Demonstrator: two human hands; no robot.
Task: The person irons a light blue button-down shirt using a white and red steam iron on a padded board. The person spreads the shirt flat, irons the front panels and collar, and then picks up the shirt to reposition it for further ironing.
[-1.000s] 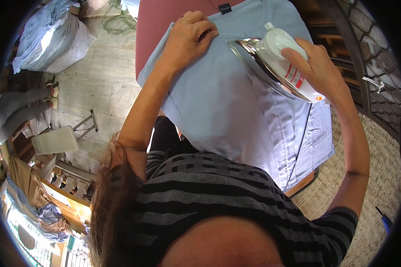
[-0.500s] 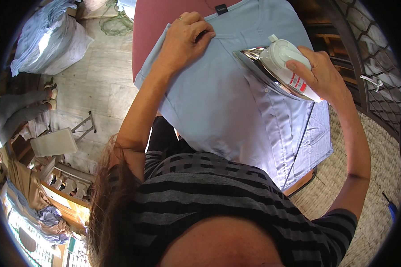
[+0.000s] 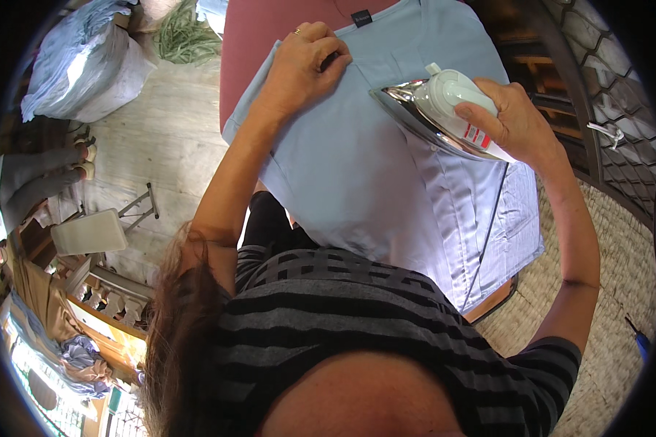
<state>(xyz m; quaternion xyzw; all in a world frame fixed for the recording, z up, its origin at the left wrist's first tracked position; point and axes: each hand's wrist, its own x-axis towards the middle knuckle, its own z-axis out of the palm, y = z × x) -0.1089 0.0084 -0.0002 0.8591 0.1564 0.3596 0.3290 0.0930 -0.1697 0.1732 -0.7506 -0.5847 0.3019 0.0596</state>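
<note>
The fingers of the right hand (image 3: 519,120) are closed around the handle of an electric iron (image 3: 444,105). The fingers of the left hand (image 3: 310,69) are curled and rest on a light blue shirt (image 3: 342,167), close to its neckline; whether they pinch the cloth, I cannot tell.

The iron has a pale body, red markings and a shiny metal base, with its tip toward far left. It is on the shirt's right part. The shirt lies spread over a maroon padded surface (image 3: 242,44), mostly smooth, with soft wrinkles along the buttoned front and a dark label (image 3: 361,17) at the neckline. Its near right part is in strong light.

The right hand hides most of the handle, and the iron covers some of the front. The far end of the surface is cut off, and the striped top (image 3: 386,313) blocks its near side. A dark cord (image 3: 493,215) crosses the cloth.

On the right stands a metal lattice gate (image 3: 623,109); on the left, a cloth bundle (image 3: 98,69), a folding stool (image 3: 91,233) and another person's legs (image 3: 40,175).
</note>
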